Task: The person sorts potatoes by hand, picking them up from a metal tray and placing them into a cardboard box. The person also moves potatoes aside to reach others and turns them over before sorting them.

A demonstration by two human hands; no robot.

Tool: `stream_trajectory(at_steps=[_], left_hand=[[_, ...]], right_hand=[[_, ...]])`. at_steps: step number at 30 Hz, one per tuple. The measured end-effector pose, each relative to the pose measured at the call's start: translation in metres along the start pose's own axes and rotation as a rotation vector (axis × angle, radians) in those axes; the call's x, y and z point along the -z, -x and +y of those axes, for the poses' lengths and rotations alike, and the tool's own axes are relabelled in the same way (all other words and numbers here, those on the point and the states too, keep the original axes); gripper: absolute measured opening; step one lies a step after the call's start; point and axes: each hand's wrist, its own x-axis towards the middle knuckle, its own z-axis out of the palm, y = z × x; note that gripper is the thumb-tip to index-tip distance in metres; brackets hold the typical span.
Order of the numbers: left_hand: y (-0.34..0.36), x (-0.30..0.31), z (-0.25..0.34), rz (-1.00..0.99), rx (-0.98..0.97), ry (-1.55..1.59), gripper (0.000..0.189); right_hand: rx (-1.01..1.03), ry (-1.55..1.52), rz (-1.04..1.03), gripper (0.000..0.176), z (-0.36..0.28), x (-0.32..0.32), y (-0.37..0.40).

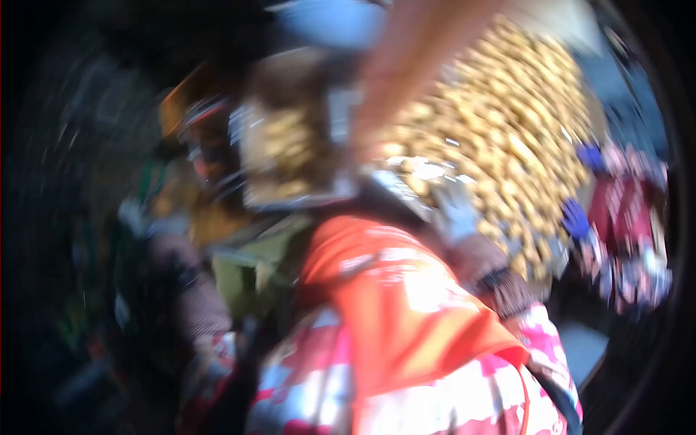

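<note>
The whole view is smeared by motion. My right hand (454,210), in a pale blue-grey glove, reaches to the near edge of a large heap of yellow-brown potatoes (522,123). Its fingers blur into the heap. Beside it lies a shiny, pale, flat thing (402,190). Far to the left is my left hand (135,217), in a whitish glove, low beside an orange-brown shape (206,221); its fingers are too blurred to make out. Between my arms, a pale-walled box (255,163) holds some potatoes.
A person (627,217) with purple gloves is at the heap's right side. A greenish-yellow thing (250,272) is below the box, in front of my orange apron (406,290). Someone's blurred arm (406,65) crosses the top centre. A blue rounded thing (330,22) is behind the box.
</note>
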Motion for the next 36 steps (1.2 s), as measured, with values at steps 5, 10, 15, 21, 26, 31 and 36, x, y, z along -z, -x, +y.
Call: stream_trajectory(at_steps=[5, 10, 15, 21, 26, 31, 36], left_hand=[[0.009, -0.005, 0.11, -0.197, 0.522, 1.526, 0.047], [0.122, -0.041, 0.275, -0.954, 0.494, 1.374, 0.046], [0.201, -0.088, 0.425, -1.46, 0.337, 1.096, 0.051], [0.23, -0.118, 0.51, -1.479, 0.269, 0.958, 0.054], [0.227, -0.152, 0.524, -1.389, 0.25, 0.784, 0.064], [0.229, -0.156, 0.528, -1.346, 0.376, 0.846, 0.062], [0.223, -0.163, 0.524, -1.362, 0.352, 0.775, 0.067]], right_hand=[[0.005, -0.048, 0.179, 0.056, -0.001, 0.024, 0.011], [-0.151, 0.055, 0.195, 0.057, 0.023, 0.049, 0.076], [-0.523, 0.118, 0.227, 0.059, 0.053, 0.058, 0.174], [-0.744, 0.132, 0.325, 0.047, 0.09, 0.081, 0.257], [-1.01, 0.136, 0.435, 0.03, 0.179, 0.081, 0.286], [-0.815, 0.034, 0.544, 0.051, 0.281, 0.119, 0.194], [-0.683, 0.271, 0.268, 0.057, 0.268, 0.076, 0.209]])
